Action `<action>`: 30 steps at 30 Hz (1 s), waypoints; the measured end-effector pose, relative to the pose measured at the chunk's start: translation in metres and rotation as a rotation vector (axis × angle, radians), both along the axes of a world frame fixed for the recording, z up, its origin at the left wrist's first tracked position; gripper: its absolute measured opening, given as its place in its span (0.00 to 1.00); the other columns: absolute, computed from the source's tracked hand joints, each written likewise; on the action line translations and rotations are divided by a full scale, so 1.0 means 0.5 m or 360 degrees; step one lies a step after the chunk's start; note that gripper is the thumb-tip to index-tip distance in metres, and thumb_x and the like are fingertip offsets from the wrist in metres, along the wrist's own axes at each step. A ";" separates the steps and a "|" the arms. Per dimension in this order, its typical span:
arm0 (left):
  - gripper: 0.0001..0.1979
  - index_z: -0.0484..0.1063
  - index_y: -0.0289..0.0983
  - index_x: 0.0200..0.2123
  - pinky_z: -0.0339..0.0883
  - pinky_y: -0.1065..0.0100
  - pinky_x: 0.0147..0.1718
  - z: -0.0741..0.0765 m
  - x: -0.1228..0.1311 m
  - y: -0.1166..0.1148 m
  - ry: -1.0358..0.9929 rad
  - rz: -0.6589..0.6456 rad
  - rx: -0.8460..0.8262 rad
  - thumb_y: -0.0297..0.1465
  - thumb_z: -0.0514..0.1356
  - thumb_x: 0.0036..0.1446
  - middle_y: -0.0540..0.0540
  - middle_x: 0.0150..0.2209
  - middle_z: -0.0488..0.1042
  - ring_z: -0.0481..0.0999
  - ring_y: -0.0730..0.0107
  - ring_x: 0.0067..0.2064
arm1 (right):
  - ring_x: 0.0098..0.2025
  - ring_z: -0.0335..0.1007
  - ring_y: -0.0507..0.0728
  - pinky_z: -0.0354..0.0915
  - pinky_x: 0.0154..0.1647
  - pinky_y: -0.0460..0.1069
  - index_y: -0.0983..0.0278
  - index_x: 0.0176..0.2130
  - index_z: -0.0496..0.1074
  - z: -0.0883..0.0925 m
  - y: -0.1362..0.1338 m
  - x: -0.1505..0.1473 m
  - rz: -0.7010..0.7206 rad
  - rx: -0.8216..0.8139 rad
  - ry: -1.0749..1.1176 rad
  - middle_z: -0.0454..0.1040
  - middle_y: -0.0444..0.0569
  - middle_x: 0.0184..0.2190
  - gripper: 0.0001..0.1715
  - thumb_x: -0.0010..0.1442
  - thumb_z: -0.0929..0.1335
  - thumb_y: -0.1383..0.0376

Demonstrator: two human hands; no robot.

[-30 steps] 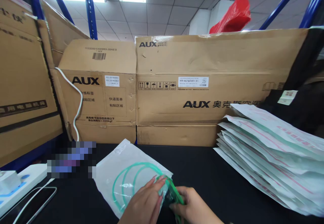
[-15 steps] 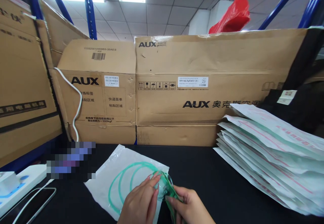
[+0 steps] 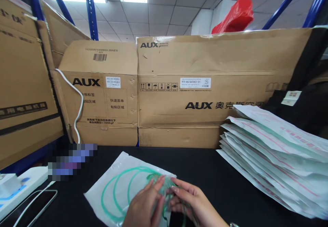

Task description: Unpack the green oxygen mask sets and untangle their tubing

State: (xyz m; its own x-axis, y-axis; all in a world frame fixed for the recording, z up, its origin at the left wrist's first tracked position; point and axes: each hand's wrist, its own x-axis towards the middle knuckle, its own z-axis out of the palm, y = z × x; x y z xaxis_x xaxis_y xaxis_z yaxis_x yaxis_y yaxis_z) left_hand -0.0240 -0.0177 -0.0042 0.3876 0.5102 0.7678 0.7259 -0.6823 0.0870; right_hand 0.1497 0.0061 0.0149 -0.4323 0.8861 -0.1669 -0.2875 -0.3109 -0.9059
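A whitish, glossy plastic pouch (image 3: 112, 182) lies on the black table, with loops of green tubing (image 3: 114, 192) showing on its face. At the pouch's right end, a crumpled bundle of clear and green plastic (image 3: 167, 183) is caught between my two hands. My left hand (image 3: 147, 204) comes from below, its fingers bent against the bundle's left side. From the right, my right hand (image 3: 193, 198) pinches the bundle with curled fingers. Motion blur and the fingers hide much of it, so its exact form cannot be made out.
A tall stack of white mailing envelopes (image 3: 271, 158) stands at right. Cardboard boxes (image 3: 164, 110) wall off the back. At left lie a power strip (image 3: 28, 182), a phone (image 3: 33, 206) and a white cable (image 3: 79, 114).
The green bundle has turned and crumpled between my fingers. My right hand has shifted slightly up and right. The pouch's right corner and the tubing loops have moved a little.
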 end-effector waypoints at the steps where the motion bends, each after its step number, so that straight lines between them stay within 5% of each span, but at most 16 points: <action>1: 0.05 0.65 0.38 0.36 0.64 0.68 0.50 0.003 -0.004 0.001 -0.0132 0.0052 -0.0097 0.25 0.53 0.56 0.42 0.47 0.74 0.72 0.65 0.50 | 0.28 0.70 0.52 0.67 0.34 0.47 0.67 0.42 0.74 0.004 0.000 0.001 -0.0057 -0.0023 0.0052 0.75 0.51 0.31 0.26 0.43 0.74 0.58; 5: 0.04 0.61 0.40 0.32 0.64 0.65 0.51 0.008 -0.014 0.003 -0.0445 0.0098 -0.0368 0.26 0.51 0.58 0.43 0.47 0.75 0.71 0.65 0.51 | 0.37 0.71 0.56 0.66 0.40 0.50 0.66 0.44 0.74 -0.004 -0.006 -0.002 0.0053 0.0097 0.0040 0.74 0.52 0.38 0.28 0.45 0.74 0.56; 11: 0.10 0.63 0.39 0.44 0.63 0.67 0.51 0.000 -0.010 -0.002 -0.0093 -0.0108 -0.0339 0.26 0.51 0.58 0.43 0.49 0.73 0.69 0.67 0.52 | 0.37 0.71 0.56 0.63 0.46 0.52 0.62 0.44 0.74 -0.016 -0.010 -0.011 0.0407 0.0443 -0.0075 0.76 0.46 0.31 0.25 0.49 0.71 0.53; 18: 0.20 0.58 0.41 0.55 0.66 0.75 0.46 -0.029 0.027 -0.011 -0.0157 -0.0189 -0.0219 0.26 0.52 0.58 0.48 0.48 0.74 0.69 0.69 0.51 | 0.35 0.72 0.57 0.63 0.43 0.50 0.64 0.37 0.75 -0.030 -0.011 -0.024 0.0330 0.0585 -0.0202 0.76 0.47 0.29 0.23 0.42 0.74 0.54; 22: 0.09 0.66 0.42 0.42 0.63 0.68 0.51 -0.007 0.022 -0.014 -0.0455 -0.0127 -0.0354 0.26 0.52 0.58 0.48 0.48 0.74 0.69 0.67 0.52 | 0.35 0.72 0.57 0.64 0.43 0.51 0.65 0.42 0.72 -0.037 0.000 -0.021 0.0155 0.0371 -0.0158 0.75 0.48 0.29 0.34 0.38 0.75 0.50; 25: 0.05 0.63 0.41 0.31 0.61 0.63 0.53 0.009 0.000 0.000 -0.0589 -0.0071 -0.0487 0.27 0.51 0.58 0.46 0.48 0.74 0.70 0.66 0.51 | 0.27 0.68 0.52 0.64 0.31 0.46 0.68 0.33 0.73 -0.027 0.011 -0.006 0.0005 0.0278 -0.0365 0.71 0.46 0.24 0.34 0.35 0.73 0.45; 30: 0.05 0.62 0.40 0.30 0.65 0.61 0.50 0.012 -0.015 0.015 -0.0791 0.0002 -0.0640 0.30 0.50 0.59 0.41 0.45 0.76 0.72 0.63 0.50 | 0.13 0.44 0.44 0.42 0.13 0.43 0.66 0.19 0.64 0.006 0.003 0.019 0.0252 0.0252 -0.0639 0.52 0.35 0.12 0.27 0.44 0.70 0.45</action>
